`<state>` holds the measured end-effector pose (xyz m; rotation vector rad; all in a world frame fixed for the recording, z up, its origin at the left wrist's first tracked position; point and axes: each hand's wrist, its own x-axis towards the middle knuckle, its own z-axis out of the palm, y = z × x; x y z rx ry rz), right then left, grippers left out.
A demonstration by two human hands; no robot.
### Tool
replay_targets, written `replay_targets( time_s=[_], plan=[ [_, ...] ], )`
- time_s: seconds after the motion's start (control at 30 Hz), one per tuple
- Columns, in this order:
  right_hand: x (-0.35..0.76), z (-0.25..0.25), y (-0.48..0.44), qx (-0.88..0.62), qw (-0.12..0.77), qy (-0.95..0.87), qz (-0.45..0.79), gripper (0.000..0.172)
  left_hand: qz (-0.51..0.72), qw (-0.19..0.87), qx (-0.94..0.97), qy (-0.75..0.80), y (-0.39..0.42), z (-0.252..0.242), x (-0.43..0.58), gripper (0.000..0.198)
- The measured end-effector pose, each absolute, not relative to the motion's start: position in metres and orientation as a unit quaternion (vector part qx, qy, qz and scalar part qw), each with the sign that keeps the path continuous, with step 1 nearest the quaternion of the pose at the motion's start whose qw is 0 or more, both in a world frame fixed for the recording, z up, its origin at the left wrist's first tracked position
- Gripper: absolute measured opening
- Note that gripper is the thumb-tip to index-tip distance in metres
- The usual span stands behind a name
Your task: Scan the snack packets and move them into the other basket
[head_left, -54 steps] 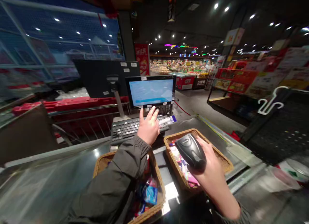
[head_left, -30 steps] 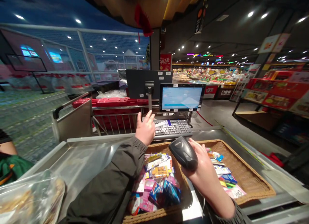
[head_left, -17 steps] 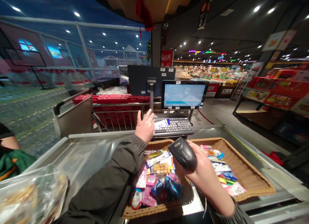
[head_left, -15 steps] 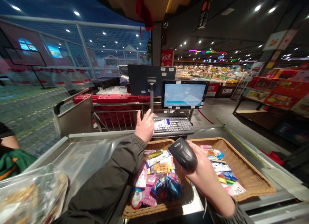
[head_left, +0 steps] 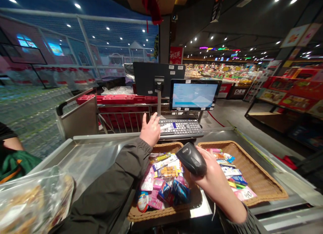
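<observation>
We stand at a long grey metal counter that spreads to the left of the black rectangular keyboard. Nearer us than the keyboard lie two brown rectangular wicker baskets of colourful small packages; behind it stands a black-framed flat monitor. Our right hand, nearer us than the keyboard, has its fingers wrapped round a black plastic handheld scanner. Our left hand, at the keyboard's left end, visible fingers spread, holds a slim white-and-blue packet over the keys; we cannot tell how it is pinched.
</observation>
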<state>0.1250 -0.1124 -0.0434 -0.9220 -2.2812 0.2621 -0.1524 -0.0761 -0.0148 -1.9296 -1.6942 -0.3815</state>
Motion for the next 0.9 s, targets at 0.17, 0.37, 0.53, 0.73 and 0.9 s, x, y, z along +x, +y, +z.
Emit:
replay_targets(
  time_s=[0.17, 0.37, 0.53, 0.73, 0.9],
  plan=[
    [0.129, -0.05, -0.11, -0.361, 0.32, -0.868, 0.119, 0.035, -0.101, 0.228, -0.749, -0.614, -0.073, -0.044, -0.155, 0.025],
    [0.126, -0.059, -0.107, -0.359, 0.29, -0.876, 0.137, 0.033, -0.028, 0.158, -0.776, -0.61, -0.069, -0.094, -0.159, 0.023],
    [0.128, -0.063, -0.107, -0.361, 0.3, -0.872, 0.139, 0.035, -0.005, 0.109, -0.778, -0.619, -0.069, -0.129, -0.168, 0.02],
    [0.142, -0.061, -0.105, -0.384, 0.318, -0.854, 0.151, 0.043, 0.0, 0.086, -0.792, -0.605, -0.068, -0.138, -0.163, 0.028],
    [0.163, -0.058, -0.102, -0.431, 0.331, -0.826, 0.149, 0.047, -0.047, 0.072, -0.846, -0.527, -0.063, -0.118, -0.121, 0.048]
  ],
)
